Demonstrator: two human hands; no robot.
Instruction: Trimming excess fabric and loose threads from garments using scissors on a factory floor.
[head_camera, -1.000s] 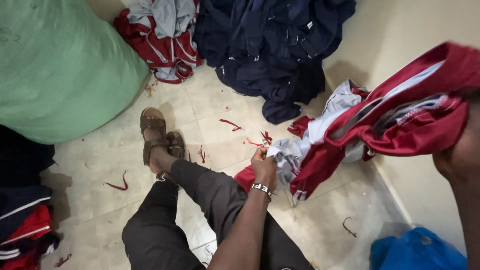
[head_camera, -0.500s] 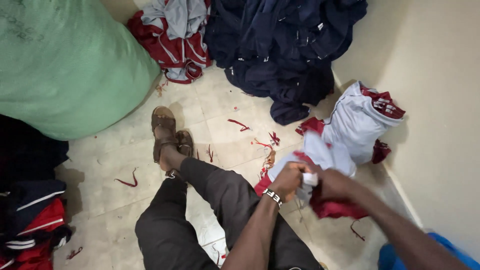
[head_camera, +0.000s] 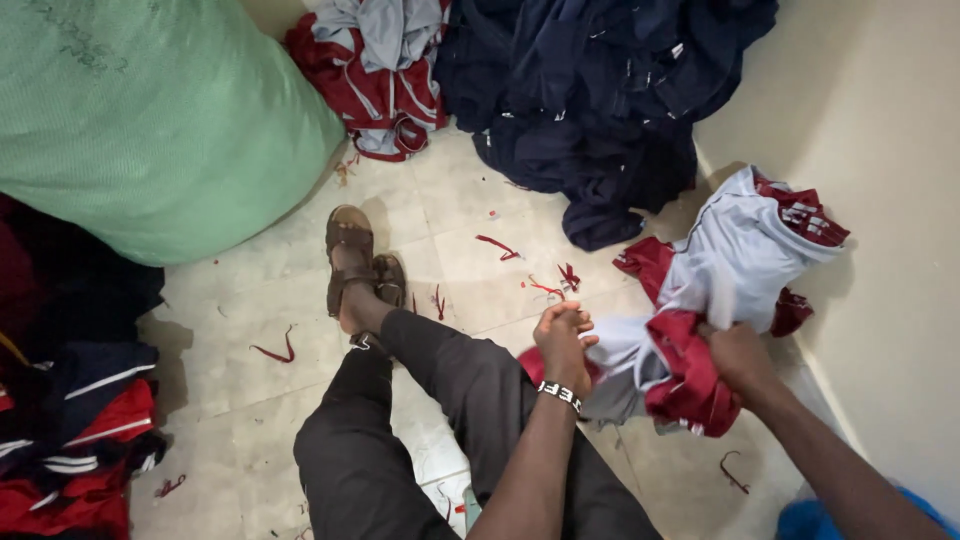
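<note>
A red and white sports garment (head_camera: 745, 255) lies bunched on the tiled floor against the right wall. My right hand (head_camera: 735, 355) grips a red fold of it at its near end. My left hand (head_camera: 562, 338), with a black and white wristband, is curled into a fist over my knee and pinches the pale edge of the same garment. The cloth stretches between both hands. My legs in dark trousers (head_camera: 440, 410) reach forward, with brown sandals (head_camera: 352, 262) on my feet.
A big green sack (head_camera: 150, 120) fills the upper left. Dark blue clothes (head_camera: 600, 90) are heaped at the back, with red and grey ones (head_camera: 375, 70) beside them. More red and navy clothes (head_camera: 70, 430) lie at the left. Red thread scraps (head_camera: 500, 247) dot the floor. A blue thing (head_camera: 810, 520) shows at the bottom right.
The garment, held up high at the right a second ago, has come down onto the floor. My right hand dropped and took hold of it close to my left hand.
</note>
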